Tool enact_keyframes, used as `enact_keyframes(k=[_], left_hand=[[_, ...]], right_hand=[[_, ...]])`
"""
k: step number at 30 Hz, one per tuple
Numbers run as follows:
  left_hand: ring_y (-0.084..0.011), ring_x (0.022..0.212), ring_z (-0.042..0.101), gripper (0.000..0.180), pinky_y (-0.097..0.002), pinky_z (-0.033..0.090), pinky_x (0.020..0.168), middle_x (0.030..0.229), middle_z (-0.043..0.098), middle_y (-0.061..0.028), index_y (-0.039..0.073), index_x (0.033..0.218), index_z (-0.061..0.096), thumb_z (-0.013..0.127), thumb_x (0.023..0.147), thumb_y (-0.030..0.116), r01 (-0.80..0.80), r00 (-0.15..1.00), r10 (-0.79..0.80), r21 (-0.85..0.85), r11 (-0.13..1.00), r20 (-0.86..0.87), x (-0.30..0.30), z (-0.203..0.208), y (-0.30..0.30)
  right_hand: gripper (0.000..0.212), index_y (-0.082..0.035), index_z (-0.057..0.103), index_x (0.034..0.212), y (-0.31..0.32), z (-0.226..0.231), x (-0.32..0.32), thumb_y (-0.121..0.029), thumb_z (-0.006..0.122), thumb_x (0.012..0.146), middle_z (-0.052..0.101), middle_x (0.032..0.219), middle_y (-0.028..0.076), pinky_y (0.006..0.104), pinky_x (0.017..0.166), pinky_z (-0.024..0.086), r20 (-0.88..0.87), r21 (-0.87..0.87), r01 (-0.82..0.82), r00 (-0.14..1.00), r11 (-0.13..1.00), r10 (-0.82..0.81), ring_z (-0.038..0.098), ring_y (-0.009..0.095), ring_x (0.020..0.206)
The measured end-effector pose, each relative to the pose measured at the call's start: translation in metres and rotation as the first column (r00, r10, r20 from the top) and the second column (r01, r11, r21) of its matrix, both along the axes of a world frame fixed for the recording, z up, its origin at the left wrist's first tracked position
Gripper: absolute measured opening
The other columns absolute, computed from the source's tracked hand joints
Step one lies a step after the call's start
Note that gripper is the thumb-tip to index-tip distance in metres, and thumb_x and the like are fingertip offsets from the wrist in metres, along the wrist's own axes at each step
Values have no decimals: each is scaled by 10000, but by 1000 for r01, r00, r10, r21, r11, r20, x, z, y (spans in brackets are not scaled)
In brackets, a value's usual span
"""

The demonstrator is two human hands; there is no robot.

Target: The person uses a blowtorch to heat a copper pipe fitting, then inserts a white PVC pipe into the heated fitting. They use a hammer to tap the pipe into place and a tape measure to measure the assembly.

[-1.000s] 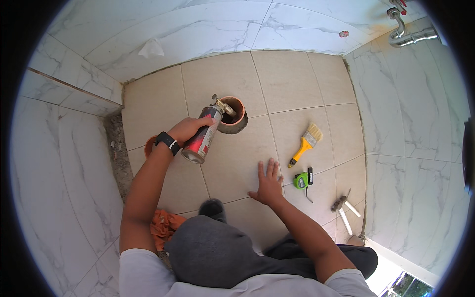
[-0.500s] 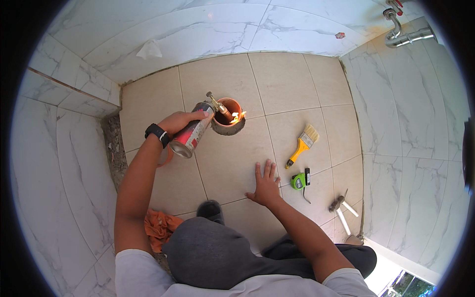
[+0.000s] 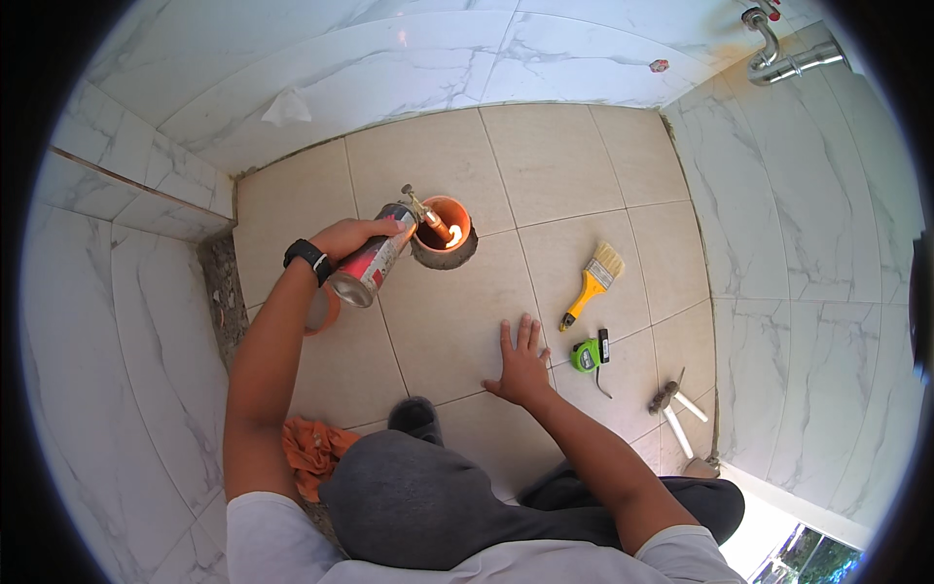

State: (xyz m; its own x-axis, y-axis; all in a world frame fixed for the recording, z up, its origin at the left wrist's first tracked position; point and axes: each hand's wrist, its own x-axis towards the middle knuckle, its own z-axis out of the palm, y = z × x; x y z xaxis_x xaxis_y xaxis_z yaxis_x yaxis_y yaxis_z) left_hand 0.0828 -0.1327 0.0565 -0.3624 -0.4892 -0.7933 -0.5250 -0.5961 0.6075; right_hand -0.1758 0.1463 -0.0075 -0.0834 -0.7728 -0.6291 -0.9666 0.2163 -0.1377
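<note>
My left hand (image 3: 358, 237) is wrapped round a gas torch (image 3: 375, 261), a red and dark canister with a brass burner head. The canister tilts, and its nozzle points down into an orange pipe (image 3: 453, 206) set in the floor. A flame (image 3: 453, 237) burns at the nozzle inside the pipe mouth. Rough grey mortar (image 3: 449, 258) rings the near side of the pipe. Flat on the tiles, my right hand (image 3: 520, 366) has its fingers spread and holds nothing. To its right lie a yellow-handled paintbrush (image 3: 593, 284) and a green tape measure (image 3: 586, 356).
A hammer and another white-handled tool (image 3: 678, 409) lie near the right wall. An orange ring (image 3: 323, 310) lies under my left forearm, partly hidden. An orange cloth (image 3: 316, 453) is crumpled beside my knee. Chrome piping (image 3: 793, 63) sticks out at the upper right; marbled tiles cover the walls.
The flame, which licked over the pipe's right rim, now shows smaller and lower inside the pipe. My left hand and the torch hold nearly the same place; my right hand stays put.
</note>
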Motion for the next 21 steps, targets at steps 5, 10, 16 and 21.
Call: enact_keyframes(k=[5,10,16,21], left_hand=[[-174,639,671,620,-307,532,565,856,704,-121,-12,1039,681,748,824,566,66,997,-64,-41,997,45,-6,2,-2],[-197,685,689,669,-322,544,621,893,717,-150,-39,1052,695,751,811,583,144,984,-130,-108,984,125,-13,3,-5],[-201,694,692,656,-320,544,632,905,722,-149,-43,1019,711,740,818,581,160,978,-138,-135,978,155,-8,9,-4],[-193,682,685,631,-318,544,629,882,711,-128,-42,1040,688,730,837,553,68,995,-57,-150,986,78,2,22,14]], right_hand=[[1292,-96,56,1621,0,0,3,-509,857,694,-23,1643,327,754,1058,315,-28,17,-4,1000,1000,5,5,515,1526],[1292,-97,56,1620,1,0,3,-509,857,693,-21,1644,325,755,1053,322,-15,10,0,1000,1000,0,16,517,1524],[1284,-89,67,1618,-2,0,3,-497,860,693,-12,1642,326,760,1045,329,-8,-1,4,1000,1000,-4,20,526,1520],[1292,-90,63,1618,-1,-3,3,-505,862,691,-30,1644,323,756,1052,323,3,-2,5,1000,1000,-5,7,524,1522]])
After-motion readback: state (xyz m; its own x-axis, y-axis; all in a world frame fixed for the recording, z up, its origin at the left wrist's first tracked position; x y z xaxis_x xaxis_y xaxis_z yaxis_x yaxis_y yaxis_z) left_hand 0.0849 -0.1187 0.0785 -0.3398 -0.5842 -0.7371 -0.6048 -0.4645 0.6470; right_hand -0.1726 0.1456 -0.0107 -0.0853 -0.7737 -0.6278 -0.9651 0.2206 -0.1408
